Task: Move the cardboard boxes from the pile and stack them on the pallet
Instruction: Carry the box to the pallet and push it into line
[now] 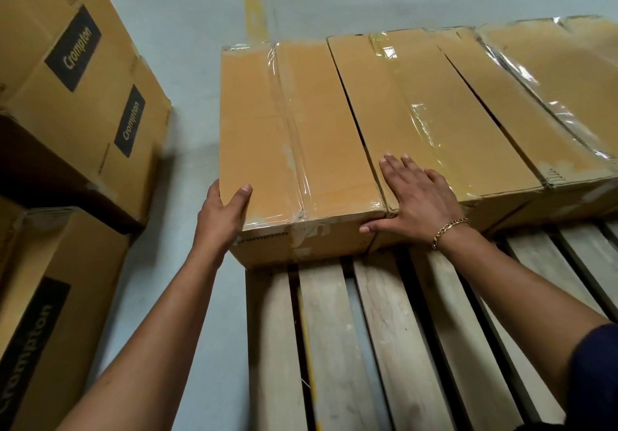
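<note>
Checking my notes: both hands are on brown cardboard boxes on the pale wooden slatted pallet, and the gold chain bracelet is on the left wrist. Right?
No: the head view shows the gold chain bracelet on the right wrist. Otherwise correct: left hand and right hand are on the brown cardboard boxes on the pale wooden slatted pallet.

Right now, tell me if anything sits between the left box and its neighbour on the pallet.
Nothing visible. The left box is on the pallet, only a narrow dark gap parting it from its neighbour. The left hand grips its near corner; the right hand lies flat across the gap.
</note>
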Tool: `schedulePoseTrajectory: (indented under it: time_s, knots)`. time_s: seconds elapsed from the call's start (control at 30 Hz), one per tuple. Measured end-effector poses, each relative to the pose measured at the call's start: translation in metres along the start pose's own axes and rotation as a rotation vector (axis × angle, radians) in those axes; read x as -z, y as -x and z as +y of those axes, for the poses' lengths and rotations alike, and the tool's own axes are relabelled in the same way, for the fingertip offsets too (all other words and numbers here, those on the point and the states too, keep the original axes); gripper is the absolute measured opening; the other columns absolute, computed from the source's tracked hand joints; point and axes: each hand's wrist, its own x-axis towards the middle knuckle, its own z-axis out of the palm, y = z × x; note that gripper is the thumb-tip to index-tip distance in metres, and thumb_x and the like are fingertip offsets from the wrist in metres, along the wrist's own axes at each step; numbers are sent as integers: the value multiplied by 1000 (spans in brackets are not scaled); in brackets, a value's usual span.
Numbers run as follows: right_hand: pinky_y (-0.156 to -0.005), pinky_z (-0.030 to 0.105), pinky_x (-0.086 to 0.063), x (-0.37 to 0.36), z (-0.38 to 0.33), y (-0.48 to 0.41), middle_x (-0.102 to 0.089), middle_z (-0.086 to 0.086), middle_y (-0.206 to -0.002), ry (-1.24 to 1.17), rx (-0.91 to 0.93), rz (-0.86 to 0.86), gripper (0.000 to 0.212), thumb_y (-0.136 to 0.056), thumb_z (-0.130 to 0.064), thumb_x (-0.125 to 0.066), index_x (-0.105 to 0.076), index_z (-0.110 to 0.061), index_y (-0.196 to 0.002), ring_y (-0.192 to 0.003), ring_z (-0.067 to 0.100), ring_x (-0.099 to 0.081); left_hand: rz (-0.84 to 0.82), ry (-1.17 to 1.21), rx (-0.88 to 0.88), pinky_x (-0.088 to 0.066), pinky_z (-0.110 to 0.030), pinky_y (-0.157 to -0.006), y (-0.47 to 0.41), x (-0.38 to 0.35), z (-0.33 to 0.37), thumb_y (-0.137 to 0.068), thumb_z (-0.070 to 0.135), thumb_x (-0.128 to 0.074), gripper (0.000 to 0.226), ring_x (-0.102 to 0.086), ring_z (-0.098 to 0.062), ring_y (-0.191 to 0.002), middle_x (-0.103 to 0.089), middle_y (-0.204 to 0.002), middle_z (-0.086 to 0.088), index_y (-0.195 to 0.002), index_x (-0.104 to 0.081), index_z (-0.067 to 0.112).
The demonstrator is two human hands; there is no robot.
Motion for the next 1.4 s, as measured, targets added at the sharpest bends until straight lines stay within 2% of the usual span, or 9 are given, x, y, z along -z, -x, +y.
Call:
schedulePoseTrajectory:
  time_s: [0.33, 0.63, 0.77, 0.87, 0.93, 1.0, 1.07, 1.17, 1.4]
  knots:
    - [-122, 46, -20, -1, 1, 0, 7, -11, -168, 0, 9, -10, 139, -51, -109, -21, 3, -25, -160, -155, 14, 1, 14, -6, -10, -43, -35, -89, 0, -2, -3, -100, 52, -53, 60, -55, -27, -125, -56, -142, -4, -149, -42, 20]
    - [-123, 46, -16, 2, 4, 2, 13, -10, -167, 3, 8, -59, 138, -53, -108, -18, 8, -24, -159, -155, 15, 5, 24, -62, 3, -47, -43, -98, 2, -3, -5, -97, 60, -52, 65, -56, -32, -125, -58, -141, -6, -148, -44, 21]
    - [-124, 47, -13, 2, 4, 0, 18, -10, -166, -4, 5, -102, 138, -54, -107, -23, 13, -24, -159, -154, 15, 9, 1, -126, 17, -45, -39, -95, 5, -2, -1, -97, 62, -49, 68, -54, -33, -127, -55, -144, -7, -151, -38, 21]
    - [-124, 48, -9, 20, 3, -1, 22, -8, -165, -25, 9, -220, 140, -55, -104, -34, 16, -22, -158, -154, 17, 11, -66, -235, 58, -40, -47, -107, 7, 8, 14, -98, 66, -42, 78, -44, -35, -140, -39, -159, -8, -158, -23, 21]
    - [-124, 49, -8, 43, 2, 2, 21, -7, -165, -43, 6, -282, 138, -60, -100, -40, 16, -21, -158, -154, 17, 9, -74, -306, 72, -31, -51, -115, 12, 25, 33, -99, 66, -37, 81, -29, -33, -150, -21, -167, -7, -161, -13, 20]
    - [-124, 48, -8, 71, 2, 7, 19, -5, -166, -48, -11, -305, 126, -73, -91, -44, 15, -20, -158, -155, 18, 8, -87, -350, 45, -25, -52, -118, 22, 48, 57, -100, 67, -34, 81, -20, -31, -153, -15, -169, -6, -162, -11, 20]
    - [-123, 47, -10, 108, 5, 16, 14, -3, -167, -59, -32, -328, 109, -86, -76, -47, 11, -20, -159, -155, 18, 4, -119, -405, 2, -24, -53, -120, 37, 74, 83, -99, 68, -32, 81, -18, -30, -154, -13, -169, -5, -162, -11, 21]
    - [-123, 45, -16, 179, 12, 39, 6, -2, -169, -96, -78, -377, 95, -93, -60, -51, 3, -20, -160, -155, 18, -4, -183, -508, -26, -21, -55, -120, 70, 123, 122, -98, 69, -30, 81, -15, -28, -155, -12, -169, -3, -162, -12, 23]
    - [-121, 42, -24, 366, 4, 123, -4, -3, -169, -286, -155, -480, 95, -92, -62, -54, -6, -19, -161, -153, 16, -14, -258, -567, -22, -23, -48, -121, 177, 252, 263, -98, 67, -36, 77, -21, -23, -153, -23, -167, -1, -160, -23, 23]
